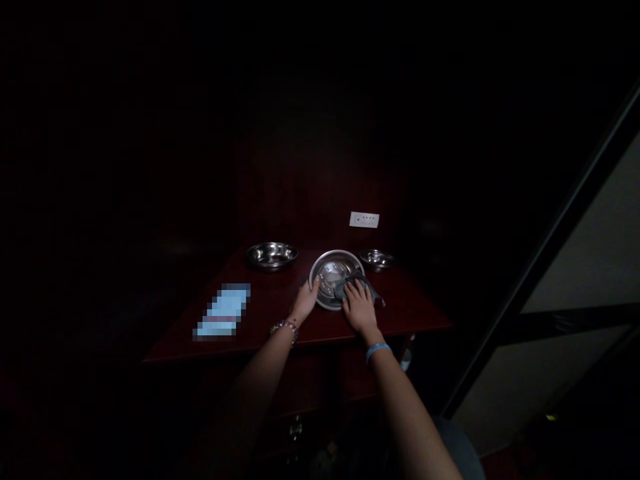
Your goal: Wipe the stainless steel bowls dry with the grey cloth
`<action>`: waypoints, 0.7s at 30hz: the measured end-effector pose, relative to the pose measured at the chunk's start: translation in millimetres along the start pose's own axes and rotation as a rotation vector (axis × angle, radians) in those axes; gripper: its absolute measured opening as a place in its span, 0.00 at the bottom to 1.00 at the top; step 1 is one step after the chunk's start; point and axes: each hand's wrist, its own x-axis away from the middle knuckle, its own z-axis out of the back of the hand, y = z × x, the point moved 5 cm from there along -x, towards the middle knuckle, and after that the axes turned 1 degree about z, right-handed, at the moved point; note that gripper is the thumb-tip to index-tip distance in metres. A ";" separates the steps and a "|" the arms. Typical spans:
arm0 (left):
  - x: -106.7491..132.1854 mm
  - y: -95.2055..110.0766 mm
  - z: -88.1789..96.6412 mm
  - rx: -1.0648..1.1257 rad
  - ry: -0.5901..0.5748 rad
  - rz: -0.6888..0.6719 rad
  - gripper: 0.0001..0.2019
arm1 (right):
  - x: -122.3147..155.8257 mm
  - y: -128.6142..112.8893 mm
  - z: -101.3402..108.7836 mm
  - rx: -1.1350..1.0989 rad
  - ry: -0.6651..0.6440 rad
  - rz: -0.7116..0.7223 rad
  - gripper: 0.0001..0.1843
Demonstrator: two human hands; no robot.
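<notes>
Head view, dim light: a steel basin sits mid-tabletop, tipped toward the person. The left hand reaches in with a straight arm, and its fingers are curled on the near-left rim. The right hand lies palm-down with its fingers spread flat on a grey cloth, which seems to drape over the rim. The basin looks stiff, light and slick, best held by its rim, while the cloth is soft. A bowl, a small bowl and a socket are behind.
</notes>
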 end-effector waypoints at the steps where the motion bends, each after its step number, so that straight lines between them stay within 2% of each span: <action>1: 1.1 2.0 0.2 -0.008 -0.005 0.010 0.25 | 0.6 -0.3 0.7 -0.006 0.005 -0.006 0.26; 7: 7.8 9.6 3.3 -0.122 -0.047 0.066 0.27 | 2.0 -1.6 2.7 -0.036 0.051 -0.037 0.23; 14: 13.0 17.5 5.0 -0.118 -0.084 -0.028 0.35 | 2.8 -4.4 5.9 -0.029 -0.003 -0.072 0.22; 21: 12.5 17.2 3.5 -0.162 -0.117 0.021 0.31 | 3.6 -8.0 10.3 -0.069 -0.032 -0.018 0.20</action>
